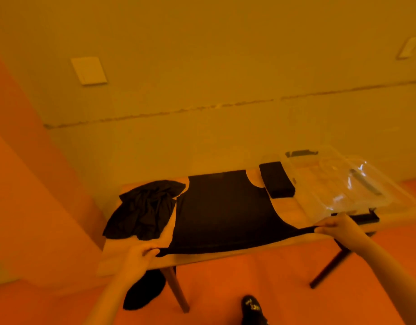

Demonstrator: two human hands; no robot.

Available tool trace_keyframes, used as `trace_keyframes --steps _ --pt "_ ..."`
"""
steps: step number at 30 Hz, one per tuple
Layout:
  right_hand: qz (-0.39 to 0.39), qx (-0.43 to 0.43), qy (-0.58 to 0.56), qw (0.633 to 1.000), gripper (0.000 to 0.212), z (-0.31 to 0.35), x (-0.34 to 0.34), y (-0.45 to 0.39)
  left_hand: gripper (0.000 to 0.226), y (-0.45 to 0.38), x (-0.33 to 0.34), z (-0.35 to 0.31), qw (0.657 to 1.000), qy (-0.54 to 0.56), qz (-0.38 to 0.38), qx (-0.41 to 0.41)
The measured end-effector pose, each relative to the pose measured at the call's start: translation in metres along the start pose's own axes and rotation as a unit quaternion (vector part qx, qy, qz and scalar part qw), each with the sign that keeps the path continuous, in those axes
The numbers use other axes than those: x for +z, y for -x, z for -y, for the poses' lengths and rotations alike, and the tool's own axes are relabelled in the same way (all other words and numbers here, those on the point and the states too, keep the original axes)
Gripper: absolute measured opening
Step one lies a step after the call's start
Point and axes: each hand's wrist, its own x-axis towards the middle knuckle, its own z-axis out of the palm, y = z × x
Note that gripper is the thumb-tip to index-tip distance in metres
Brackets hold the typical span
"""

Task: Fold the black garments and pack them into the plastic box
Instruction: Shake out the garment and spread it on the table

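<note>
1. A plain wall with a pale switch plate (pixel 89 71) stands behind a wooden counter (pixel 293 208) on dark legs; the whole scene carries a strong orange-yellow cast and some blur.
2. The left hand (pixel 141 253), at 7 o'clock, is closed in a pinch on one near corner of the flat black garment (pixel 225 212).
3. The right hand (pixel 335 225), at 4 o'clock, pinches the opposite near corner, its fingers curled over the cloth.
4. Between the two hands the hem is pulled taut in a thin line along the counter's near edge.
5. The flat black garment lies spread at the counter's centre, sleeveless in outline, with curved armhole cuts toward 12 o'clock and a smooth, matte surface.
6. A crumpled black garment (pixel 144 211) sits in a wrinkled heap at 9 o'clock of it, just beside its edge.
7. A folded black garment (pixel 277 179), a neat narrow rectangle, rests at 1 o'clock.
8. The clear plastic box (pixel 357 186) with dark latches stands at 3 o'clock on the counter.
</note>
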Motion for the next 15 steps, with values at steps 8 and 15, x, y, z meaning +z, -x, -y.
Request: trace_keyframes --steps 8,15 --pt "-0.007 0.018 0.011 1.000 0.016 -0.021 0.010 0.052 0.015 0.041 0.007 0.029 0.994 -0.043 0.083 -0.057" --pt "-0.013 0.027 -0.008 1.000 0.013 -0.021 0.003 0.054 0.021 0.049 -0.010 0.016 0.991 -0.016 0.115 -0.065"
